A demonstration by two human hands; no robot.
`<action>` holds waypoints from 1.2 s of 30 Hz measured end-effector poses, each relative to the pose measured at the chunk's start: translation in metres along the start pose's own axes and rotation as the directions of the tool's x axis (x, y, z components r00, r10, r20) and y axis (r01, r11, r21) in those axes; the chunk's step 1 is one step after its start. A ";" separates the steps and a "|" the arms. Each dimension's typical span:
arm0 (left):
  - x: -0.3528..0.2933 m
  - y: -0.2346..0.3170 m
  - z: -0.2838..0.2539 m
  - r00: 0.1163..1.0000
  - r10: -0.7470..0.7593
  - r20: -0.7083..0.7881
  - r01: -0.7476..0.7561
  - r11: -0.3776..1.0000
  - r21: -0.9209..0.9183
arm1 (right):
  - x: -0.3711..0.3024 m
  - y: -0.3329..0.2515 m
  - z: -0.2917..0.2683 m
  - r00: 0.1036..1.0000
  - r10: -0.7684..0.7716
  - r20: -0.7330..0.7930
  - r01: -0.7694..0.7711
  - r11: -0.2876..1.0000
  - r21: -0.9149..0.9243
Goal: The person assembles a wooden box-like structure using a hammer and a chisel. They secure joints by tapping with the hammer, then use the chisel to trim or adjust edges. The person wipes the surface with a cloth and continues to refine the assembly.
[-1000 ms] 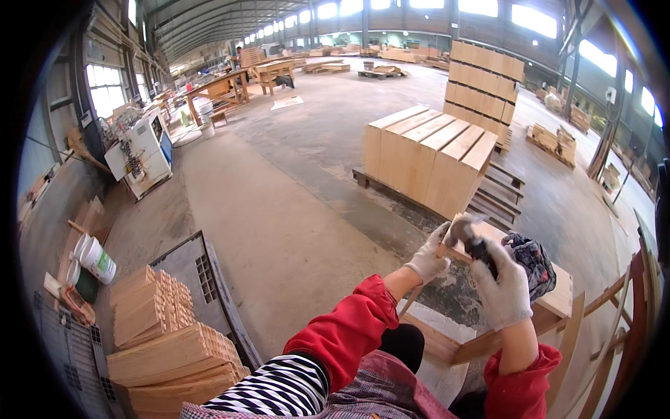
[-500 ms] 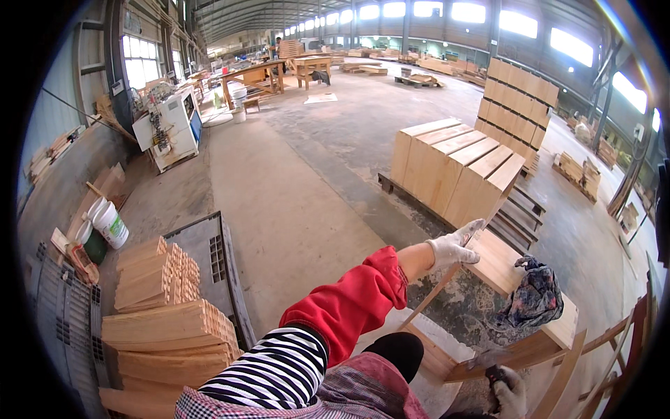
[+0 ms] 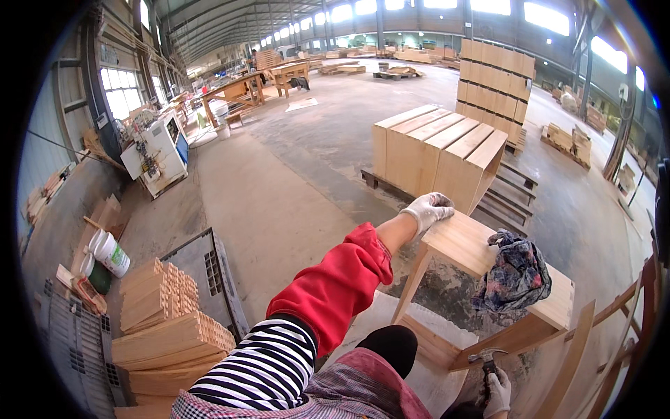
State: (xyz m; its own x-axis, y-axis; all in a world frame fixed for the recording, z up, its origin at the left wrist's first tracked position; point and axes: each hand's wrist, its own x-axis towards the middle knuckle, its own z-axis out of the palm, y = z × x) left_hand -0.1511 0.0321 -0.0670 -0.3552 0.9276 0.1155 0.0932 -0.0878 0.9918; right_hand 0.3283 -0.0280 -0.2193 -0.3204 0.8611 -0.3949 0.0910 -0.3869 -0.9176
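In front of me stands an open wooden box frame (image 3: 457,241) made of pale boards, its hollow side toward me. My left hand (image 3: 427,212), in a white glove, grips the far left corner of its top board, the fingers bent over the edge. Down at the lower right, my gloved right hand (image 3: 498,392) is closed around the dark handle of a claw hammer (image 3: 488,356). The hammer's metal head is up, close to the frame's lower board. A crumpled dark patterned cloth (image 3: 515,274) lies over the top board and hangs down its near side.
Finished wooden boxes (image 3: 426,150) sit on a pallet ahead, with a taller stack (image 3: 494,91) behind. Cut boards (image 3: 171,342) are piled at my left beside a grey plastic pallet (image 3: 234,297). Buckets (image 3: 112,255) and a white machine (image 3: 159,157) stand farther left. Wooden strips (image 3: 569,356) lean at right.
My left hand has drawn its stretched fingers in onto the board's corner. The hammer has come up into clearer view in my right hand. The view has shifted slightly.
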 end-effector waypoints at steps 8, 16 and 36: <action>0.016 0.023 0.005 0.982 0.186 -0.032 -0.111 0.706 0.700 | -0.008 -0.016 0.001 0.997 0.034 -0.073 -0.036 0.999 -0.024; -0.034 0.108 0.107 0.727 0.314 0.610 -0.684 0.405 0.607 | 0.022 0.044 -0.035 0.997 -0.079 -0.026 0.078 0.996 -0.031; -0.046 0.137 0.246 0.711 0.061 0.700 -0.703 0.055 0.709 | -0.014 -0.001 -0.019 1.000 -0.009 0.012 0.010 1.000 -0.028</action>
State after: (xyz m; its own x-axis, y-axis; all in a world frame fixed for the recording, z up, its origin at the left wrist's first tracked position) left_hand 0.1070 0.0673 0.0497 0.4046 0.9086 0.1035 0.9143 -0.3996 -0.0659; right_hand 0.3501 -0.0336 -0.2140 -0.3324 0.8606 -0.3857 0.1145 -0.3691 -0.9223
